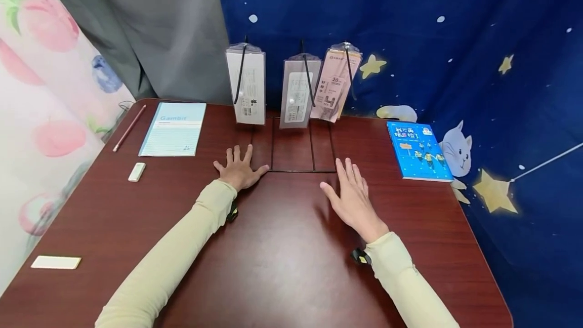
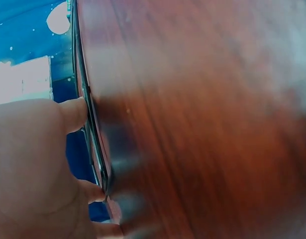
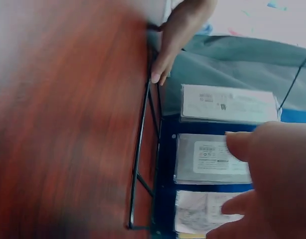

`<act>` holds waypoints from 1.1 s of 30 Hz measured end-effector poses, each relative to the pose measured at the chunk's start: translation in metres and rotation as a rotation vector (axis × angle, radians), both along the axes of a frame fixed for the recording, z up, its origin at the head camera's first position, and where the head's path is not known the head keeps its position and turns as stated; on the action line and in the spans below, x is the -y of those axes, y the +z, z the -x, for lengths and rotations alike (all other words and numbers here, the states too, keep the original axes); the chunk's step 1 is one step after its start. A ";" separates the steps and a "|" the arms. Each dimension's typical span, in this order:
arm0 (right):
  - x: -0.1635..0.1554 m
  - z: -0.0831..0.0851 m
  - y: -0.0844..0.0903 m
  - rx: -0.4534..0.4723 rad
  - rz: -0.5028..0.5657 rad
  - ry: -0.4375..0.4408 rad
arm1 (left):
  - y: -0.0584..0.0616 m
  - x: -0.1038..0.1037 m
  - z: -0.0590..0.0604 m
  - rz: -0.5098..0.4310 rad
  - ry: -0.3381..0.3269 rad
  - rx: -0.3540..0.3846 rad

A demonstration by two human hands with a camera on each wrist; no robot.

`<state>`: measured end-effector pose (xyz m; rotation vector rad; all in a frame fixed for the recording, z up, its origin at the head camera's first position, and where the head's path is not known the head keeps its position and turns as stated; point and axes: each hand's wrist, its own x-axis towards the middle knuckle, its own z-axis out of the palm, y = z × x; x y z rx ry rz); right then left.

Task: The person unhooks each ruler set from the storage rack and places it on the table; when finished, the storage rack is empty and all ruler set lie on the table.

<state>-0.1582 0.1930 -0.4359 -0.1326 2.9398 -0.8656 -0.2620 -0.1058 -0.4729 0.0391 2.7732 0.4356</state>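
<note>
Resting flat on the dark red surface (image 1: 282, 247), the left hand (image 1: 238, 168) spreads its fingers beside the front left corner of a black wire rack (image 1: 296, 170); its grip is released, holding nothing; the right hand (image 1: 351, 197) hovers or rests just before the rack's front right corner, fingers straight, grip also released; three packets (image 1: 297, 94) hang upright at the rack's back; to reach them well, each hand should probably move forward slowly and clear the wire frame.
</note>
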 end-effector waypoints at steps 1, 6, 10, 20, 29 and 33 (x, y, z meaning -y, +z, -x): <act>0.001 0.005 0.001 -0.011 0.043 -0.001 | 0.001 0.002 -0.001 0.001 0.002 -0.001; 0.002 0.033 0.004 -0.061 0.247 -0.020 | 0.002 0.010 -0.006 0.016 0.004 -0.003; 0.005 0.064 0.000 -0.104 0.383 -0.058 | 0.000 0.013 -0.010 0.025 0.013 -0.001; -0.002 0.150 0.005 -0.301 0.522 -0.274 | 0.001 0.014 -0.015 0.039 0.022 0.003; -0.020 0.192 0.022 -0.404 0.566 -0.378 | 0.001 -0.002 -0.011 0.014 0.010 -0.003; -0.016 0.200 0.026 -0.376 0.584 -0.368 | 0.003 0.000 -0.009 0.029 0.020 -0.012</act>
